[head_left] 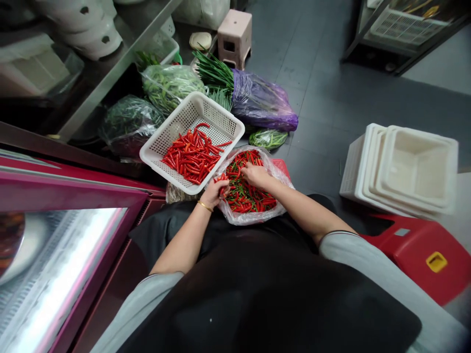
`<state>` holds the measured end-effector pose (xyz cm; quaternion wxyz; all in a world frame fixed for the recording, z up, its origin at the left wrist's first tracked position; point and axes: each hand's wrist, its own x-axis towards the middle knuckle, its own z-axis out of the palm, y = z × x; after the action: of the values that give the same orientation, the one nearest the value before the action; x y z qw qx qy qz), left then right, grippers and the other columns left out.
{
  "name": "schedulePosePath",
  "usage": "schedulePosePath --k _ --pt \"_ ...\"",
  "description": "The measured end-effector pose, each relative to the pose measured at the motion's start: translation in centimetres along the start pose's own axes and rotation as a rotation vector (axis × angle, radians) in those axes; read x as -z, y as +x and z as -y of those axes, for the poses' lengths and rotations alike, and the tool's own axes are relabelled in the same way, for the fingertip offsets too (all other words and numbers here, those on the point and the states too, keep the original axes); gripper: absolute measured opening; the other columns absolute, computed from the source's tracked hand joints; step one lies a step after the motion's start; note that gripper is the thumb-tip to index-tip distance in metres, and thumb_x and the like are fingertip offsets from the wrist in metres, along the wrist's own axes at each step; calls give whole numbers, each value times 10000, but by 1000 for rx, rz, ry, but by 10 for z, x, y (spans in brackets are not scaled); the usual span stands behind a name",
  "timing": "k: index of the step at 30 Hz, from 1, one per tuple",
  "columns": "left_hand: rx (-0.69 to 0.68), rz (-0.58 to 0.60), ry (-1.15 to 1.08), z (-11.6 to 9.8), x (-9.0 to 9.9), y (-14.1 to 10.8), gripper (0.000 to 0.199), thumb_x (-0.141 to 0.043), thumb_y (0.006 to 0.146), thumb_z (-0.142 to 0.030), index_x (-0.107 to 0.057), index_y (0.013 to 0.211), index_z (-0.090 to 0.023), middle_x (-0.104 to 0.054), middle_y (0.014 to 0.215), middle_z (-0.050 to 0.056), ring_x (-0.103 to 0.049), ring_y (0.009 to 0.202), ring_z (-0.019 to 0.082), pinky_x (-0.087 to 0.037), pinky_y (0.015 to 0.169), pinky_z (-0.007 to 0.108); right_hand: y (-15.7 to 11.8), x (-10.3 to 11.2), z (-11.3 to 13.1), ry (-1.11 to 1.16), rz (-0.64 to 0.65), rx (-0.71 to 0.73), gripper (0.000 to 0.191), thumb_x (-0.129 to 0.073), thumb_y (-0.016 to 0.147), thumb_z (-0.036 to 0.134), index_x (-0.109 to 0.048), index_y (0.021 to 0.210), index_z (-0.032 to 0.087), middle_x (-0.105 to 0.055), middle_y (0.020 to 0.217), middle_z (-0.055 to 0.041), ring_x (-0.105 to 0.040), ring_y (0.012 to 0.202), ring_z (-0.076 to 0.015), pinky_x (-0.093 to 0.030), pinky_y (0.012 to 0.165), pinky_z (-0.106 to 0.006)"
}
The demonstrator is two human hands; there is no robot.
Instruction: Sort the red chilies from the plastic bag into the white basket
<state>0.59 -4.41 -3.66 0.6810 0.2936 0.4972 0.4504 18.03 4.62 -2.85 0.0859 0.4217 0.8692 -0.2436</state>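
Observation:
My left hand [216,192] is closed around a few red chilies [222,179], between the basket and the bag. My right hand [253,174] reaches into an open clear plastic bag [248,218] filled with red chilies on green stems [245,196]. Its fingers are bent down at the chilies, and whether they pinch one is too small to tell. Up and to the left of the bag, a white perforated basket [164,131] is tilted and holds a heap of red chilies [193,156] without visible stems.
Bagged greens [171,83] and green stalks in a purple wrap [261,100] lie beyond the basket. A small stool [234,37] stands behind them. Stacked white bins [419,166] and a red container [427,255] are at right, a glass-fronted case [73,255] at left.

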Motion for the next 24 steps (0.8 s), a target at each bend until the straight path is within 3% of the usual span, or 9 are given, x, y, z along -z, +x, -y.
schedulePosePath --k 3,6,8,11,14,17,20,24 --pt "21 27 -141 -5 10 3 337 -643 637 -349 -367 522 -193 -329 431 -67 -280 365 43 -165 366 200 14 -4 6 -297 83 83 301 -444 905 194 -605 1126 71 -602 1157 -232 -652 957 -287 -492 736 -346" --pt "7 3 -124 -7 10 3 238 -637 619 -326 -473 570 -161 -480 501 -20 -336 379 42 -158 365 201 7 1 -1 -283 100 61 273 -445 900 172 -625 1069 56 -646 1055 -215 -655 901 -262 -469 726 -320" --pt "-10 -21 -46 -5 4 4 214 -653 638 -323 -550 642 -136 -541 541 -4 -368 394 45 -176 375 203 -5 9 -9 -146 31 64 214 -498 895 221 -637 990 89 -667 996 -169 -642 857 -222 -451 729 -293" --pt "-14 -1 70 1 -12 5 277 -732 637 -310 -627 812 -122 -526 535 -46 -375 415 37 -226 413 193 -23 16 -11 237 -92 78 188 -524 898 299 -610 902 132 -668 846 -66 -608 751 -159 -437 690 -253" --pt "51 59 98 11 -24 7 331 -810 573 -324 -598 730 -124 -481 493 -67 -360 417 29 -237 425 189 -34 6 -4 494 -166 99 214 -483 918 324 -590 873 144 -633 768 -16 -583 703 -138 -435 661 -239" --pt "179 37 75 20 -26 5 388 -812 577 -385 -503 583 -150 -419 409 -68 -327 354 35 -201 381 204 -30 -6 1 282 -213 143 214 -463 920 291 -625 893 156 -634 931 -56 -585 806 -156 -427 707 -254" --pt "277 14 57 23 -18 3 351 -765 631 -389 -506 580 -157 -422 389 -54 -316 308 42 -168 342 211 -8 -10 5 -51 -149 140 257 -436 935 296 -640 1047 186 -588 1151 -106 -592 913 -192 -418 707 -269" --pt "229 -39 69 14 -4 3 262 -737 625 -311 -531 625 -149 -520 447 -17 -373 313 46 -184 326 195 31 -5 12 -226 -57 148 344 -470 929 353 -575 1207 179 -558 1213 -148 -607 957 -233 -432 699 -290"
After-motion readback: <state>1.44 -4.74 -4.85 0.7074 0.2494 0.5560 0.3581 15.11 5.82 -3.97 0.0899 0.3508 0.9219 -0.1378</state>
